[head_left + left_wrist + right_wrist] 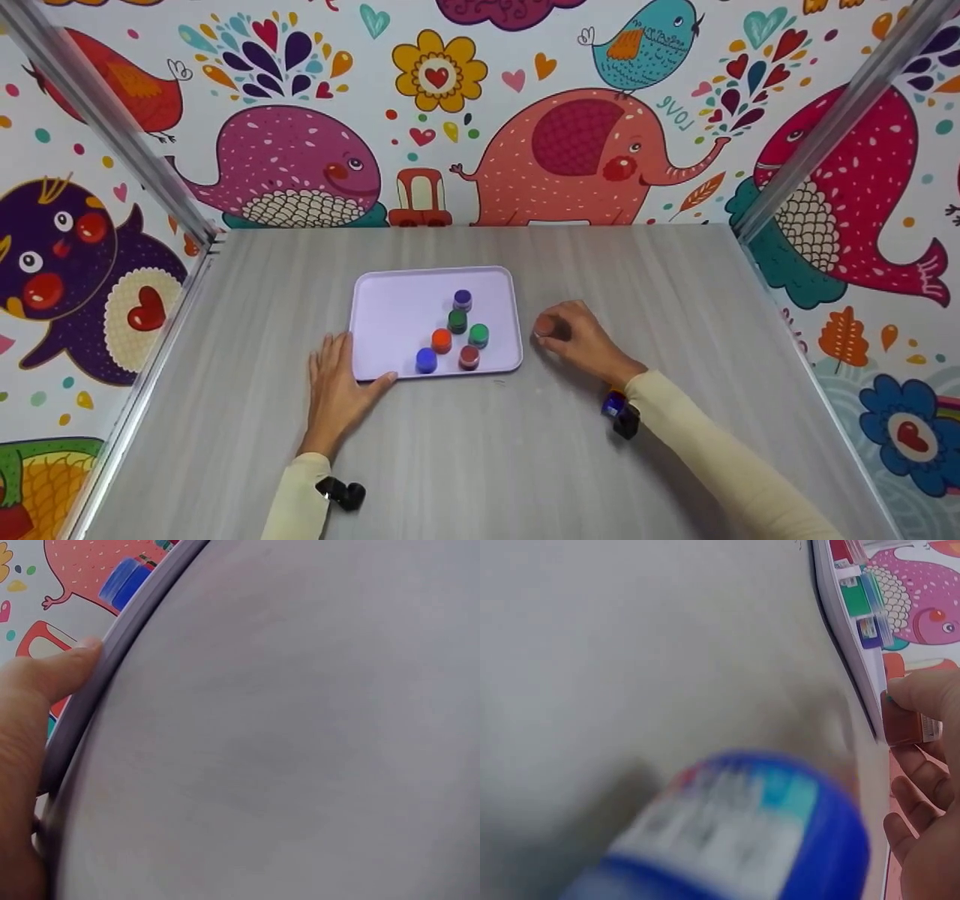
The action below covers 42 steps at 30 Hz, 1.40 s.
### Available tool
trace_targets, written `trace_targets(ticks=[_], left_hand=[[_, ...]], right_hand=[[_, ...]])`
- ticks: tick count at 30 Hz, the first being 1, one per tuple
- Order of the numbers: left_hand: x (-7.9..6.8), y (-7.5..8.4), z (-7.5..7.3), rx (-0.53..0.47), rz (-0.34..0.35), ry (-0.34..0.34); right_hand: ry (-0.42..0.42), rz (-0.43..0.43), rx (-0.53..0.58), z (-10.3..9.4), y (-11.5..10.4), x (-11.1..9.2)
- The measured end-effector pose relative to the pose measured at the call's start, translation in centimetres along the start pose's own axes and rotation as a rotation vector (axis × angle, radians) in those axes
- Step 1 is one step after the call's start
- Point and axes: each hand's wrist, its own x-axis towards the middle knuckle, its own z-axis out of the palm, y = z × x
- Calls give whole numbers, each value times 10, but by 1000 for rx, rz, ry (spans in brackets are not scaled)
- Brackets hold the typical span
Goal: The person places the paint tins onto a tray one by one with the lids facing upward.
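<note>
A shallow lilac tray [397, 307] lies on the table with several small paint jars on its right half: purple [463, 300], dark green [457, 321], light green [478, 334], orange [442, 340], blue [426, 360] and dark red [469, 358]. My left hand [337, 386] rests at the tray's near left corner, fingers extended along the side and thumb at the near rim. Just right of the tray, my right hand [585, 341] pinches a brown paint jar [902, 720] between thumb and fingers.
Beside my right wrist is another blue jar [613, 403], large and blurred in the right wrist view. Wrist cameras sit on both sleeves. Cartoon-printed walls [300, 165] and metal posts [810, 142] border the grey wood-look table [465, 457].
</note>
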Motion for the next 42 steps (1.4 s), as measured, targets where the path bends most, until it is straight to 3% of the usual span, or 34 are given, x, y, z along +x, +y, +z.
trace_targets(ticks=[5,10,22,42], left_hand=[[1,-3,1,3,24,32],[1,-3,2,0,16,20],[0,-2,2,-9,-9,4],[0,-3,1,-5,-6,3]], right_hand=[[-16,-19,-27,11,-4,10],[-39,-15,-17,22,-7,19],[-86,68,19,37,-18,34],[-76,19,26,62,-23,56]])
